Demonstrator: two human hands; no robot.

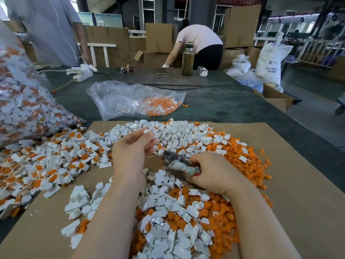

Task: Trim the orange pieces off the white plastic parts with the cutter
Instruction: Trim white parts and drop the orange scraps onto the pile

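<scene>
My left hand (133, 148) is raised over the pile and pinches a small white plastic part (150, 130) between thumb and fingertips. My right hand (211, 171) grips the cutter (177, 161) by its tape-wrapped handles, with the blurred jaws pointing left toward the left hand. White parts with orange pieces attached (46, 165) lie heaped on the left of the cardboard sheet (298, 193). Cut orange pieces (248, 161) and trimmed white parts (177, 135) are piled in the middle and to the right.
A big clear bag of untrimmed parts (20, 101) stands at the left edge. A flatter clear bag with orange pieces (134, 100) lies beyond the cardboard. Farther back are a bottle (187, 60), a phone, glasses, a power strip, cardboard boxes and two people.
</scene>
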